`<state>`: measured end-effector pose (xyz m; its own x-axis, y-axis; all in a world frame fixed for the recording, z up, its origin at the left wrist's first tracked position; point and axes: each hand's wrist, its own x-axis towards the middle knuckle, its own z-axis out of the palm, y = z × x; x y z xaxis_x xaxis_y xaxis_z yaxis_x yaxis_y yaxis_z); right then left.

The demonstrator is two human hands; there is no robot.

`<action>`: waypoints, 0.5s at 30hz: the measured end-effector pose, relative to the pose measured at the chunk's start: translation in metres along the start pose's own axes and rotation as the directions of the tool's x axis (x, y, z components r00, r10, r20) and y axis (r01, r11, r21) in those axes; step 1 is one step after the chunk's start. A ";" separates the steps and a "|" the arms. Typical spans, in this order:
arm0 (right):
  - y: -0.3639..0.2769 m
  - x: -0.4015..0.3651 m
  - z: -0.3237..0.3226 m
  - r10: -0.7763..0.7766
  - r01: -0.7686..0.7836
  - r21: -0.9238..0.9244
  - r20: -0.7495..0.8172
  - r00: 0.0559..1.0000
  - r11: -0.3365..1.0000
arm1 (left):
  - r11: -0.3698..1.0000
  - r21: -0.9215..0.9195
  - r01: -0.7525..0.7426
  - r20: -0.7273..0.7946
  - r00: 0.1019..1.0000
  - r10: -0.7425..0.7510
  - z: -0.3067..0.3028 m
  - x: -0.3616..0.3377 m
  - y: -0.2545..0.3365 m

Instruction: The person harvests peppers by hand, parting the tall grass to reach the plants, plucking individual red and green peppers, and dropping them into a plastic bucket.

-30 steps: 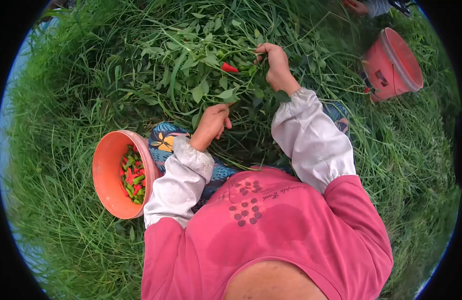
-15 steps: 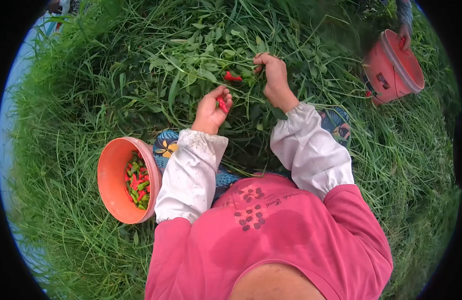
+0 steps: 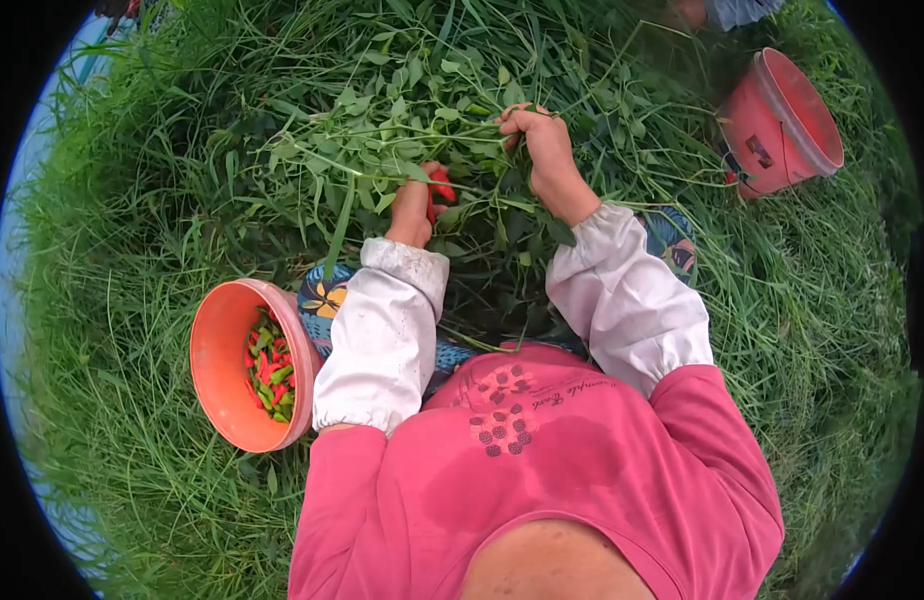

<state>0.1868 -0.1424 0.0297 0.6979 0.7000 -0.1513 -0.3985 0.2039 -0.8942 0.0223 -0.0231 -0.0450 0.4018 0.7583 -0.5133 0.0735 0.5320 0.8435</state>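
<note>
My left hand is curled around red peppers at the middle of the view, partly under the leaves of a pepper plant. Up and to the right, my right hand is closed on a green stem of the same plant, with thumb and fingers pinched together. Leafy stems stretch between and above both hands. White sleeve covers reach down to both wrists.
An orange bucket with red and green peppers stands at the lower left. A pink bucket leans at the upper right, near another person's hand. Tall grass surrounds everything.
My left hand has moved up under the leaves with the red peppers. The stems have shifted left and over it. The other person's hand has left the pink bucket and moved left.
</note>
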 end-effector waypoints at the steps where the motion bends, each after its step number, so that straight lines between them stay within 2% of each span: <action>1: -0.003 0.004 0.000 0.014 -0.014 0.003 0.014 1.000 1.000 | 0.996 0.086 -0.001 0.041 0.999 -0.002 -0.003 -0.002 0.002; 2: -0.006 0.007 0.000 -0.007 0.007 -0.010 0.027 1.000 1.000 | 0.982 0.187 -0.036 0.120 0.993 0.013 -0.009 -0.009 0.003; 3: -0.008 0.010 0.002 -0.001 0.002 -0.011 0.035 0.999 1.000 | 0.982 0.184 -0.034 0.112 0.994 0.014 -0.011 -0.009 0.004; 4: -0.010 0.014 0.003 -0.010 0.014 -0.051 0.068 0.998 0.999 | 0.889 0.443 -0.119 0.144 0.988 0.060 -0.015 -0.004 0.005; 5: -0.011 0.015 0.005 -0.020 0.029 -0.091 0.100 0.995 0.995 | 0.720 0.664 -0.199 0.191 0.977 0.094 -0.021 0.004 0.004; 6: -0.010 0.015 0.007 -0.016 0.030 -0.116 0.119 0.993 0.993 | 0.079 0.882 -0.465 0.402 0.829 0.389 -0.029 0.013 -0.001; 7: -0.012 0.013 0.009 -0.017 0.031 -0.116 0.119 0.993 0.993 | 0.079 0.882 -0.465 0.402 0.828 0.390 -0.048 0.036 -0.021; 9: -0.019 0.009 0.013 -0.055 0.079 -0.200 0.123 0.991 0.977 | -0.293 0.768 -0.569 0.605 0.496 0.623 -0.084 0.078 -0.062; 10: -0.021 0.009 0.013 -0.054 0.079 -0.201 0.126 0.991 0.976 | -0.202 0.803 -0.560 0.521 0.498 0.693 -0.090 0.068 -0.068; 11: -0.023 0.010 0.011 -0.122 0.152 -0.197 0.156 0.980 0.969 | -0.203 0.803 -0.560 0.522 0.497 0.694 -0.086 0.055 -0.068; 12: -0.024 0.010 0.008 -0.189 0.224 -0.191 0.186 0.964 0.956 | 0.016 0.829 -0.559 0.418 0.638 0.647 -0.072 0.032 -0.061; 14: -0.023 0.009 0.004 -0.227 0.268 -0.217 0.199 0.953 0.938 | 0.028 0.859 -0.511 0.412 0.725 0.552 -0.020 -0.056 -0.004; 15: -0.023 0.008 0.002 -0.263 0.313 -0.246 0.216 0.940 0.917 | -0.139 0.844 -0.517 0.517 0.720 0.462 -0.015 -0.074 -0.003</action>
<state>0.1998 -0.1400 0.0498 0.6323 0.7526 0.1838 -0.0007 0.2378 -0.9713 -0.0216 -0.0746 -0.0118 0.7956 0.5973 0.1018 0.5527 -0.7842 0.2819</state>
